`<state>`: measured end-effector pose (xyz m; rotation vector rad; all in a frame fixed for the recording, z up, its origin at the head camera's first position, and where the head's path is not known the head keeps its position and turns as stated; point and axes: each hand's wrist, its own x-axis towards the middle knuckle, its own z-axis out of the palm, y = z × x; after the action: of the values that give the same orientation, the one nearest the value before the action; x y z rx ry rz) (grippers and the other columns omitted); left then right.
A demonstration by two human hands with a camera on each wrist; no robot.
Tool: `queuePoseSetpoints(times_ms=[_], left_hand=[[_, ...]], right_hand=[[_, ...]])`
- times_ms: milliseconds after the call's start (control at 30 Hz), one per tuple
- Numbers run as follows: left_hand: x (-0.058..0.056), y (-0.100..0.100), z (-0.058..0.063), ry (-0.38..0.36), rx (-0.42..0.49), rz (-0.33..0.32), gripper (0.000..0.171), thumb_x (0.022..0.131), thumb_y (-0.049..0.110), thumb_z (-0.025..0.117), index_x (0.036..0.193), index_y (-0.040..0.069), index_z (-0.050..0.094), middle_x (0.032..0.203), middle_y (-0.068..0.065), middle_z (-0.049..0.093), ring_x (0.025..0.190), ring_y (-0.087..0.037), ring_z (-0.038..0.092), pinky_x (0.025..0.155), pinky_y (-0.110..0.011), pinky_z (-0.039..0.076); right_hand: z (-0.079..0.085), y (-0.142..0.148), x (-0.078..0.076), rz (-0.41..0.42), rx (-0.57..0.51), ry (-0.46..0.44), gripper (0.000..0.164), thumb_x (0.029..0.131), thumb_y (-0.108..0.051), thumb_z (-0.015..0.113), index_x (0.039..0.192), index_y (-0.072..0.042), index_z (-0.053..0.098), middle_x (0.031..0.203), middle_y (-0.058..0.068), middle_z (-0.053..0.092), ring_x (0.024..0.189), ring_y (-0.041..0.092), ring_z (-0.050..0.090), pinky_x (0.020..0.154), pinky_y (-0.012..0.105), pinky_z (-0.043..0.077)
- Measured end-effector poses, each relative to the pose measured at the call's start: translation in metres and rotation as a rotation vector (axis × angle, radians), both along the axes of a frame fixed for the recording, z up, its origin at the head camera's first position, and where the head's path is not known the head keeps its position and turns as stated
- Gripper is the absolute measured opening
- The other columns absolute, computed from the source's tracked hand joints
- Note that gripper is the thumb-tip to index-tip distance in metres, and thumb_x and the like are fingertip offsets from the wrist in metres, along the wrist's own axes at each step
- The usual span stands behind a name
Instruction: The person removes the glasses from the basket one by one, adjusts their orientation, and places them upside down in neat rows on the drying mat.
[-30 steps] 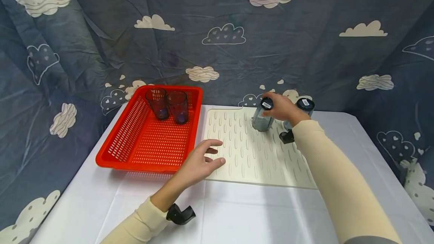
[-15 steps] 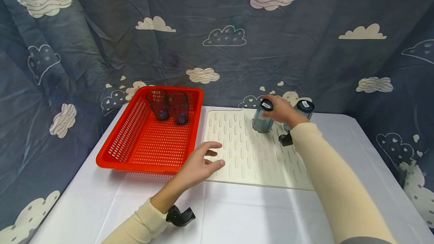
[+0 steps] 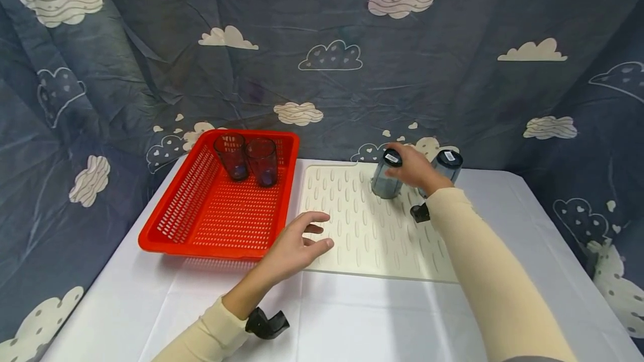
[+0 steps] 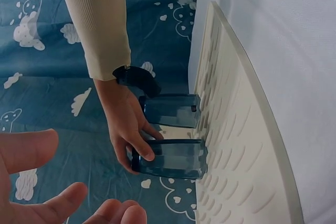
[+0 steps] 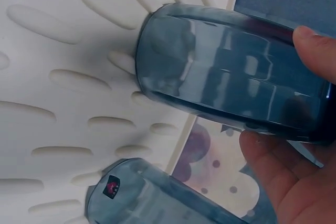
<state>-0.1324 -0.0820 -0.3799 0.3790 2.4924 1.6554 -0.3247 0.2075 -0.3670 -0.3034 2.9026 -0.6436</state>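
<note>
1. Blue-grey glass (image 3: 385, 187) stands dark end up on the mat (image 3: 347, 233), lower end seemingly touching it; I can't tell whether its weight is fully down.
2. Right hand (image 3: 415, 167): thumb and fingers curl round the upper end, spread only as wide as what they grip.
3. Left hand (image 3: 297, 243): fingers parted, holding nothing, near the basket (image 3: 201, 251).
4. I'd hold the glass upright, check it sits flat, then loosen thumb and fingers evenly.
5. I'd avoid sideways sweeps; the other glass (image 3: 447, 158), near that wrist, could tip.
</note>
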Motion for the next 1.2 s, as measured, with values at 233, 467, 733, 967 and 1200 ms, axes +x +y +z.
queuePoseSetpoints(times_ms=[233,467,733,967,1200], left_hand=[[0.0,0.004,0.0,-0.005,0.007,-0.01,0.043,0.09,0.017,0.069,0.131,0.012,0.058,0.133,-0.005,0.061,0.117,-0.028,0.061,0.094,-0.04,0.054],[0.001,0.0,0.005,0.001,-0.004,0.0,0.043,0.09,0.017,0.068,0.131,0.013,0.058,0.134,-0.005,0.06,0.116,-0.024,0.06,0.095,-0.041,0.054],[0.001,-0.003,0.005,-0.006,-0.007,0.006,0.043,0.09,0.016,0.068,0.131,0.013,0.058,0.134,-0.005,0.061,0.117,-0.027,0.06,0.095,-0.04,0.054],[0.002,-0.005,0.009,-0.002,0.001,0.019,0.042,0.089,0.015,0.069,0.13,0.013,0.059,0.134,-0.006,0.061,0.117,-0.028,0.061,0.096,-0.042,0.054],[0.001,-0.009,0.012,0.026,0.004,0.003,0.042,0.089,0.013,0.068,0.13,0.01,0.058,0.132,-0.01,0.062,0.116,-0.029,0.063,0.097,-0.046,0.054]], right_hand=[[0.0,0.0,0.006,0.003,0.0,0.014,0.071,0.095,-0.022,0.064,0.155,-0.014,0.027,0.156,0.026,0.031,0.141,0.045,0.036,0.111,0.065,0.035],[0.004,-0.003,0.007,0.005,0.047,0.007,0.072,0.096,-0.027,0.062,0.156,-0.013,0.025,0.157,0.03,0.025,0.14,0.05,0.035,0.11,0.068,0.034],[0.01,-0.003,0.008,0.015,0.045,0.021,0.072,0.096,-0.029,0.061,0.156,-0.012,0.025,0.157,0.033,0.022,0.141,0.052,0.03,0.11,0.07,0.031],[0.015,-0.006,0.016,0.017,0.087,0.142,0.072,0.095,-0.031,0.063,0.156,-0.014,0.027,0.158,0.03,0.022,0.144,0.052,0.024,0.112,0.07,0.028],[0.021,-0.01,0.036,0.058,0.101,0.325,0.065,0.094,-0.028,0.065,0.15,-0.007,0.039,0.155,0.027,0.032,0.141,0.049,0.031,0.113,0.067,0.029]])
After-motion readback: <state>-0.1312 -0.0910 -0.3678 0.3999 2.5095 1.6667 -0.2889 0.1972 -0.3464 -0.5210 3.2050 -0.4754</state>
